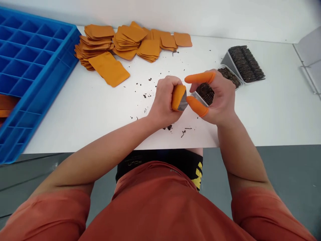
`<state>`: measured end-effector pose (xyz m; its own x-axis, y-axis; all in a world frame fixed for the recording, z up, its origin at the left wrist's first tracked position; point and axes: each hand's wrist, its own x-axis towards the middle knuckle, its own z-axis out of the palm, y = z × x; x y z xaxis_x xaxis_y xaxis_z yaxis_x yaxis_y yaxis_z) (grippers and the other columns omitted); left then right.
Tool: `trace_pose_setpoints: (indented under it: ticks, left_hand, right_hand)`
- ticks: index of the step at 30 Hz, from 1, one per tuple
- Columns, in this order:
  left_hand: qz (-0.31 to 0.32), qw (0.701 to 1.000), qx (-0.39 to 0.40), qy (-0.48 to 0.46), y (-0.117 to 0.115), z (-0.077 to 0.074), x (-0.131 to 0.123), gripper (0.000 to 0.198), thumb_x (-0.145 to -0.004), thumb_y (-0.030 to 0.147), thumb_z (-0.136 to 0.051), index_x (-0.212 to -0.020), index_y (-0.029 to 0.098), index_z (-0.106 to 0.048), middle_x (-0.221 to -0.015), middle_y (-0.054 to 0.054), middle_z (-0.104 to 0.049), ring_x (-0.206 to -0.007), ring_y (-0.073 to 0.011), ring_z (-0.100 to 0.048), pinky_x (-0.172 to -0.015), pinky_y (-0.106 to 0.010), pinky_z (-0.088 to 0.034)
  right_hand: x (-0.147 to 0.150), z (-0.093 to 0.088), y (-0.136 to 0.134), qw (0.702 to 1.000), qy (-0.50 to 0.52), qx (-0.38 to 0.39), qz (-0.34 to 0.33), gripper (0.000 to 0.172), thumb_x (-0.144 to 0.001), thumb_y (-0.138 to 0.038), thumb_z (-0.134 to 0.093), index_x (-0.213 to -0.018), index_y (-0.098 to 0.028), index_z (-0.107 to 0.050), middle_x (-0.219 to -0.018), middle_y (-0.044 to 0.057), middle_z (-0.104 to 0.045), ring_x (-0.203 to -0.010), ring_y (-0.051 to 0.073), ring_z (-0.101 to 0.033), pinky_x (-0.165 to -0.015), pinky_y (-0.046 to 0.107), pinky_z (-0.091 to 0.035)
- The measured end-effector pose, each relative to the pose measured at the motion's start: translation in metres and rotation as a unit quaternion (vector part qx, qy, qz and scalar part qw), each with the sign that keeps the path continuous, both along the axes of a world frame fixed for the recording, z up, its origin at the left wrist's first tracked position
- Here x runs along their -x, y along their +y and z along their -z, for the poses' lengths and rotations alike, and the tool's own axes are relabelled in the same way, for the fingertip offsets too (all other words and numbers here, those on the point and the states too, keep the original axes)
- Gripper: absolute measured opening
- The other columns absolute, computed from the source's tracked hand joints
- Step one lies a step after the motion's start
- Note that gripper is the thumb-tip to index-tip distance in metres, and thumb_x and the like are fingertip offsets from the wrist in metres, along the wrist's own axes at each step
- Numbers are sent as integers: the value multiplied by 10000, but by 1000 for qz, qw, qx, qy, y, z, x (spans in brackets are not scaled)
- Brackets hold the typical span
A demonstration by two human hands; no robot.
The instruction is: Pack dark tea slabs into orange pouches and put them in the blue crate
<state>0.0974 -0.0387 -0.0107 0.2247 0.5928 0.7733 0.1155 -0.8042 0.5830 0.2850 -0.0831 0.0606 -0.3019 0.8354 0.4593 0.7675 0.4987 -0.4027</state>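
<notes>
My left hand (165, 98) is closed round an orange pouch (177, 96), whose silver-lined mouth gapes toward the right. Just beside that mouth, my right hand (218, 95) is open, with thumb and forefinger apart and orange covers on those fingertips. Nothing shows between its fingers. Behind and partly hidden by the right hand is a clear plastic tub (199, 99) of thin dark brown slices (207, 93). Dark crumbs (169, 127) lie on the white table near my left wrist.
Several stacks of orange pouches (127, 36) lie along the back wall, with one loose pouch (109, 69) in front. A blue compartment crate (50, 73) stands at left, orange pieces inside. Another tub (229, 62) of dark slices (245, 63) is at back right. The white table's (276, 117) front edge runs below my forearms.
</notes>
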Motion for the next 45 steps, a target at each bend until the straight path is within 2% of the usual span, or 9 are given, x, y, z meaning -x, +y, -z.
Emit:
trace_pose_setpoints:
  ticks: [9,13,18,24,30,33,36,39,45]
  left_hand:
    - [43,999,-29,14,-1,-1,-6,417,-959,535,-774,-1143,295,-486,-1062,-74,-561,-976,-287,-575,-854,-512,-521]
    - [52,996,-43,56,3,-1,-3,452,-909,393,-827,-1139,280,-456,-1049,-80,-587,-1010,-304,-549,-844,-510,-530]
    - [36,997,-2,63,-2,-4,-2,325,-923,236,-713,-1103,265,-444,-1053,-77,-606,-1019,-279,-547,-843,-476,-513]
    - [65,995,-22,77,-11,-17,2,359,-781,104,-683,-1056,247,-502,-1052,-64,-669,-1051,-274,-612,-906,-460,-527]
    - [58,987,104,112,-7,-25,13,200,-828,224,-748,-901,219,-562,-828,-25,-637,-760,-202,-591,-720,-380,-469]
    - [72,983,129,110,-6,-25,16,191,-849,259,-749,-875,216,-566,-803,-10,-634,-711,-175,-581,-698,-361,-445]
    - [77,982,135,111,-5,-24,16,183,-848,257,-752,-881,215,-577,-820,-14,-651,-723,-174,-591,-700,-357,-444]
    - [87,978,140,131,-4,-24,16,181,-845,256,-761,-908,210,-597,-822,-16,-647,-735,-179,-597,-710,-355,-451]
    - [110,968,143,174,-2,-26,16,256,-804,253,-820,-952,195,-620,-815,-6,-612,-774,-188,-606,-745,-349,-453]
  right_hand:
    - [5,-16,-8,998,37,9,-51,554,-901,-329,-632,-1441,-263,-529,-1189,91,-706,-1047,268,-682,-993,473,-605]
    - [6,-14,-7,999,5,31,8,578,-914,-373,-675,-1462,-291,-514,-1256,100,-709,-1070,298,-687,-971,517,-597]
    - [14,-9,-11,995,9,87,57,596,-819,-359,-741,-1383,-319,-553,-1214,51,-726,-936,265,-671,-877,512,-604]
    - [24,-32,-24,987,-11,98,123,415,-743,-295,-756,-1142,-278,-643,-1113,50,-737,-817,244,-609,-878,554,-564]
    - [-11,-54,-35,988,-31,80,129,359,-848,-388,-770,-1193,-296,-734,-1014,52,-735,-901,259,-650,-869,497,-571]
    - [-40,-57,-31,973,-63,60,213,204,-860,-360,-761,-1048,-294,-802,-923,55,-710,-834,246,-616,-784,474,-538]
    - [-59,-57,-21,950,-73,138,271,145,-823,-358,-795,-931,-267,-823,-789,41,-631,-667,184,-499,-637,410,-440]
    - [-58,-55,-10,936,-109,197,269,175,-778,-391,-841,-874,-247,-820,-725,23,-559,-621,151,-437,-597,377,-375]
    - [-42,-48,11,917,-221,229,241,310,-738,-396,-890,-1002,-251,-818,-757,22,-607,-648,175,-503,-635,388,-412]
